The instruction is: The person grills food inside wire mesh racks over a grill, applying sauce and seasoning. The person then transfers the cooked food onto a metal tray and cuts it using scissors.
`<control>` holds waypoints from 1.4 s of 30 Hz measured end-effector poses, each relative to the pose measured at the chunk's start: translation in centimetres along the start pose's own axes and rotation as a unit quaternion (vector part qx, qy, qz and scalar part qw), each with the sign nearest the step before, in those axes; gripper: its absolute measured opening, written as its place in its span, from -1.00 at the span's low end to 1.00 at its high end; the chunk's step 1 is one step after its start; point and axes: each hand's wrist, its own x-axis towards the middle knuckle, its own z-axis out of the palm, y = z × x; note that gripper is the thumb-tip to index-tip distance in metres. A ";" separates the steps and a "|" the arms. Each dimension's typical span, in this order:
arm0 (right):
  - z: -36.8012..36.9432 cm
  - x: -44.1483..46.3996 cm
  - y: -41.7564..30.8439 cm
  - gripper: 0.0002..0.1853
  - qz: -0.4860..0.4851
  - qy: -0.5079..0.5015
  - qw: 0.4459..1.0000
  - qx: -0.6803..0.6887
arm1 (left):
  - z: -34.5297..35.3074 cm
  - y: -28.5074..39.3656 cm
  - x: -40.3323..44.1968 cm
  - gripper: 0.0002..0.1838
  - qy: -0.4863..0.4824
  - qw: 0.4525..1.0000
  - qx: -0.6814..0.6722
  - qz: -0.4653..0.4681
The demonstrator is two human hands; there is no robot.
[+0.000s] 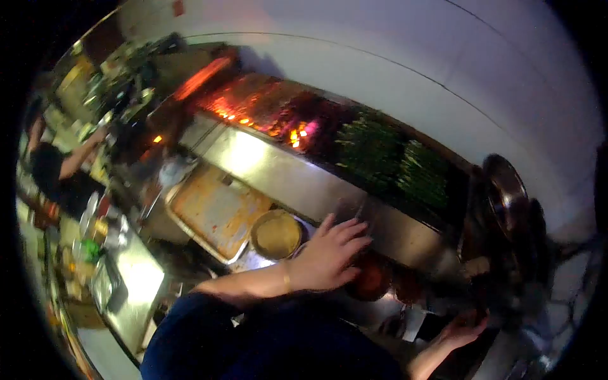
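My left hand (330, 254) reaches over the front ledge of the grill, palm down, with its fingers spread and nothing in them. Just left of it sits a round pan (277, 235) with a yellowish inside. Below its fingertips are round reddish-brown containers (370, 282), partly in shadow. At the lower right, my right hand (464, 330) is beside a dark area under the counter's end. Its fingers are blurred and dim, so whether they hold anything cannot be made out.
A stained metal tray (221, 206) lies left of the pan. Behind the steel ledge (291, 171) is a grill with glowing coals (234, 117) and green leafy bundles (423, 174). Dark metal pans (505, 183) lean at right. Another person (60, 168) works at far left beside a steel table (136, 272).
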 end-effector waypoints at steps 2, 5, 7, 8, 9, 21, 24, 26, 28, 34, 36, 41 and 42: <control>0.2 1.4 1.1 -0.65 0.017 -0.059 0.997 -0.039 | 1.5 1.9 1.7 -0.28 0.023 0.993 0.114 -0.023; 1.4 2.4 2.4 -0.67 0.032 -0.103 0.994 -0.023 | 5.5 -0.3 2.3 -0.18 0.032 0.975 0.195 -0.104; 0.5 3.3 3.6 -0.64 0.030 -0.156 0.987 -0.007 | 4.8 -0.8 2.6 -0.17 0.007 0.970 0.149 -0.192; -0.3 4.0 3.6 -0.64 0.087 -0.261 0.959 0.064 | 4.0 -1.6 3.0 -0.18 0.000 0.966 0.138 -0.218; -1.3 4.9 3.3 -0.63 0.141 -0.360 0.913 0.132 | 3.2 -2.3 3.4 -0.18 -0.007 0.962 0.125 -0.244; 0.0 3.1 0.1 -0.64 0.055 -0.047 0.996 0.043 | -7.2 -1.5 1.7 -0.23 -0.011 0.986 -0.007 -0.167; -2.5 4.3 1.6 -0.66 0.058 -0.086 0.994 0.044 | -9.0 -2.7 0.3 -0.24 0.011 0.983 -0.114 -0.141; -1.6 3.2 1.0 -0.69 0.041 -0.070 0.996 0.035 | -9.5 -2.5 -0.2 -0.24 0.026 0.964 -0.214 -0.154; 1.4 0.8 0.1 -0.72 0.006 -0.031 0.999 0.021 | -9.9 -2.3 0.2 -0.23 0.019 0.920 -0.349 -0.176; -1.1 4.6 4.3 -0.73 -0.133 -0.111 0.973 -0.149 | -5.8 -3.5 1.6 -0.37 -0.055 0.719 -0.649 -0.242; 0.8 3.1 3.3 -0.72 -0.036 -0.151 0.988 0.012 | -3.4 -3.0 1.8 -0.38 -0.063 0.607 -0.741 -0.278; 5.4 -0.8 2.6 -0.72 -0.107 -0.181 0.974 -0.081 | 4.4 -6.7 0.9 -0.38 -0.134 0.377 -0.897 -0.188; 5.1 -0.9 2.3 -0.70 -0.067 -0.184 0.978 -0.072 | 5.9 -7.1 0.9 -0.38 -0.131 0.357 -0.905 -0.188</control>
